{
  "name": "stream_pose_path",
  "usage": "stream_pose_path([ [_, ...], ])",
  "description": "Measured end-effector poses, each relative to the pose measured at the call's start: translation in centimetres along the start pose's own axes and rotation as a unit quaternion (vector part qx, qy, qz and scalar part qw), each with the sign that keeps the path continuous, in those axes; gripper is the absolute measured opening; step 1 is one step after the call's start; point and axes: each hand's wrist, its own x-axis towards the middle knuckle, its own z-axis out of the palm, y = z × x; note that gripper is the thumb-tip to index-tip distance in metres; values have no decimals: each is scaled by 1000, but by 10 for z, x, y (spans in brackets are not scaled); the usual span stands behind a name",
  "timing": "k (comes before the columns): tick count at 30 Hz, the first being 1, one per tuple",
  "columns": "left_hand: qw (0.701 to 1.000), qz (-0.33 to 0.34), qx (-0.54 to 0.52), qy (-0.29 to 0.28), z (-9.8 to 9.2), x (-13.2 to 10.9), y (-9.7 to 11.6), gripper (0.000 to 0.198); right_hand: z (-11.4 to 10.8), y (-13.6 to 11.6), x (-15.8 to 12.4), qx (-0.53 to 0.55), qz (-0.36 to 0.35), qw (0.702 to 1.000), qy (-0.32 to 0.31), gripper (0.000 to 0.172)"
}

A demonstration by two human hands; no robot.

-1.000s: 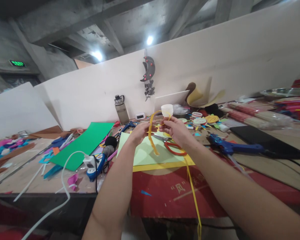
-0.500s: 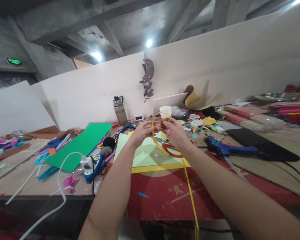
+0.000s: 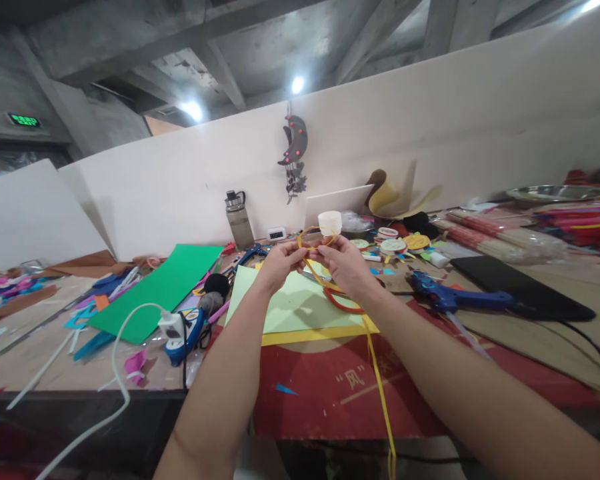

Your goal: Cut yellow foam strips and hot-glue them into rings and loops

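yellow ribbon (image 3: 300, 239) is held up in a loop above a cluttered worktop (image 3: 5, 373), just in front of a white cylinder (image 3: 329, 223) that stands behind the fingers. the left hand (image 3: 281, 262) pinches the loop at its near side between thumb and fingertips; the right hand (image 3: 349, 263) is closed in a similar pinch close beside it, though the exact grip there is partly hidden. below, a length of the ribbon slants down over scissors (image 3: 344, 307) with orange-red handles, which lie on a pale green sheet (image 3: 285, 307). a thin yellow strand (image 3: 381, 387) hangs down past a red board (image 3: 305, 400); whether it joins the loop cannot be told. handling this well likely calls for light, even tension from both sides, a thumb pressed flat where the lengths cross, and a loop kept round and free of twists. pulling hard with one hand alone could crease the ribbon or let the crossing slip, and the lower length would best be kept clear of the scissor handles.
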Motion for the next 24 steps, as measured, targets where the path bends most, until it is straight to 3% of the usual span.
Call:
stream_pose_path([
  [3,999,0,27,32,-6,3,-4,35,-3,-2,1,-60,23,998,-5,28],
  [5,998,-1,41,43,-9,5,-6,34,-5,-4,2,-81,21,996,27,31],
  [7,998,-2,54,45,-11,5,-7,33,-8,-6,3,-77,21,995,52,29],
  [10,998,-7,62,29,-10,4,-7,33,-10,-5,5,-61,43,997,37,24],
  [17,995,-25,-75,58,0,4,-11,33,-8,4,5,-22,27,998,51,19],
  [24,991,-34,-113,58,-1,4,-10,34,-8,5,4,-23,37,998,42,20],
])
